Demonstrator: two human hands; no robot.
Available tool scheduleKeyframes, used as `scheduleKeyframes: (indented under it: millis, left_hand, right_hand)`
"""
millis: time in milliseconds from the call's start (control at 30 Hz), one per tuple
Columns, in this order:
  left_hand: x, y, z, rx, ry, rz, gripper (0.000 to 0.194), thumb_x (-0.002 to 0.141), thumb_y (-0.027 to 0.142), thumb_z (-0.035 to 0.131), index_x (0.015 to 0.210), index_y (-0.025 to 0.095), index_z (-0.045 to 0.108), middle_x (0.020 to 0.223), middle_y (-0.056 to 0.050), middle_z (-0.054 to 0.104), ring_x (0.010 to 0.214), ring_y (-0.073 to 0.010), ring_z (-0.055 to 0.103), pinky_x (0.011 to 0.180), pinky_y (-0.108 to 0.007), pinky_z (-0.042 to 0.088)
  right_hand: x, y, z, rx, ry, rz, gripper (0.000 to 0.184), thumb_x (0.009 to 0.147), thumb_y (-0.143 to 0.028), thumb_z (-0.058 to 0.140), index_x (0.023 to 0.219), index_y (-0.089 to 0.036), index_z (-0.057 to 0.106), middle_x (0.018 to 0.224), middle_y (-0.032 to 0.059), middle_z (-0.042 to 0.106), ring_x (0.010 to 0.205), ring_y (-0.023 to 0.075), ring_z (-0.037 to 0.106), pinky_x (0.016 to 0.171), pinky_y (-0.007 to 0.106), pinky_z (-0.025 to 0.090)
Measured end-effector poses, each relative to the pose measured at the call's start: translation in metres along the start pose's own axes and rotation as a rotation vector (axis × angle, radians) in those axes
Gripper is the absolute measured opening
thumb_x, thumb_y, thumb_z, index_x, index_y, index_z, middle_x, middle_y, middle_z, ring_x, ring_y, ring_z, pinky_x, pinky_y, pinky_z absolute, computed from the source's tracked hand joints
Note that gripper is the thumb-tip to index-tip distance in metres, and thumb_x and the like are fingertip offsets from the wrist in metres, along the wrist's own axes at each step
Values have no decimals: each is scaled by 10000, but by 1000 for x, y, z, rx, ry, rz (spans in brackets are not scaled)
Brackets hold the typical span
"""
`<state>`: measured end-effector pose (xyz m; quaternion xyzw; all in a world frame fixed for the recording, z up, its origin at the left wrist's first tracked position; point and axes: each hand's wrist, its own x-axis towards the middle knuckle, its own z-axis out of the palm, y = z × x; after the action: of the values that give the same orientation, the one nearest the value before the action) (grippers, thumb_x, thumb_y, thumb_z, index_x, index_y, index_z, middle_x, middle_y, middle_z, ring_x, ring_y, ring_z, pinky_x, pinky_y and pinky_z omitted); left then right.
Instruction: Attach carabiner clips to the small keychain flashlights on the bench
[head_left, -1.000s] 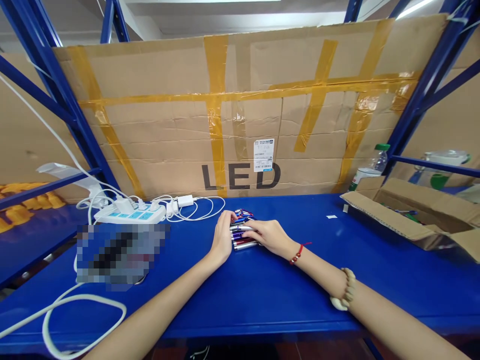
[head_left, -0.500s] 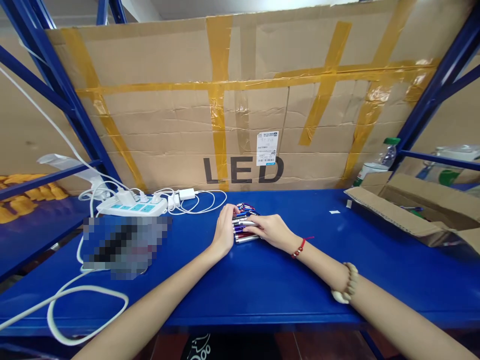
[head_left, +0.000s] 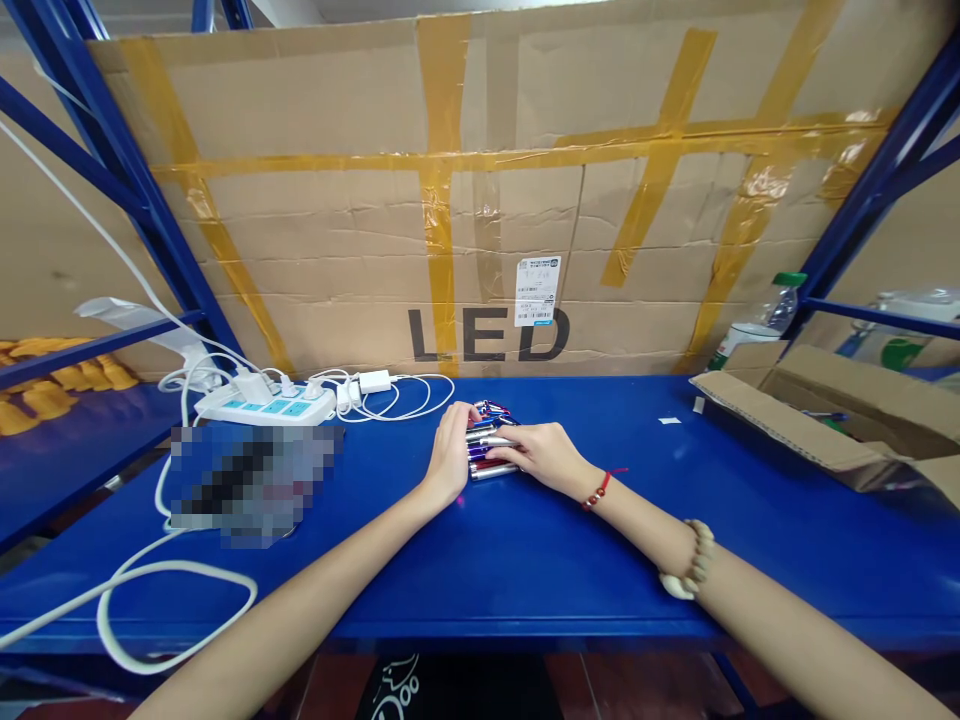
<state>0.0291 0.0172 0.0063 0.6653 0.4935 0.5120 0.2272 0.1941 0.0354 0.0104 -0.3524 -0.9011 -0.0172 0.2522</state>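
A small row of metal pen-shaped sticks [head_left: 489, 452], silver, purple and red, lies side by side on the blue table [head_left: 525, 560]. My left hand [head_left: 448, 457] presses its curved fingers against the row's left ends. My right hand [head_left: 541, 455] lies over the right part of the row, fingers bent down onto the sticks. Both hands squeeze the bundle between them. A few coloured clips or rings [head_left: 491, 410] show at the far end of the bundle.
A white power strip [head_left: 264, 405] with plugs and white cables [head_left: 390, 395] lies at back left; a thick white cable [head_left: 150, 610] loops near the front edge. An open cardboard box [head_left: 825, 420] and a plastic bottle [head_left: 757, 320] stand at right. A taped cardboard sheet [head_left: 480, 200] marked LED closes the back.
The hands stay on the bundle and barely shift. The camera has tilted slightly, so the scene sits a little higher in view.
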Motion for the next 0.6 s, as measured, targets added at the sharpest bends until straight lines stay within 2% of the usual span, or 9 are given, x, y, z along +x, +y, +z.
scheduleKeyframes:
  millis: [267,600]
  left_hand:
    - [-1,0,1,-2,-20,-14,253,882,264,239,754,212,452,850,-26,544,878,-185,503,818,-312,375]
    - [1,0,1,-37,-4,-33,323,905,306,194,731,216,451,818,-17,541,859,-177,506,810,-302,368]
  right_hand:
    - [-1,0,0,44,-30,-15,352,903,-501,434,946,-238,665,858,15,728,707,132,638,564,214,325]
    - [0,3,4,33,3,6,343,891,-502,455,885,-235,669,863,6,729,742,129,645,560,208,321]
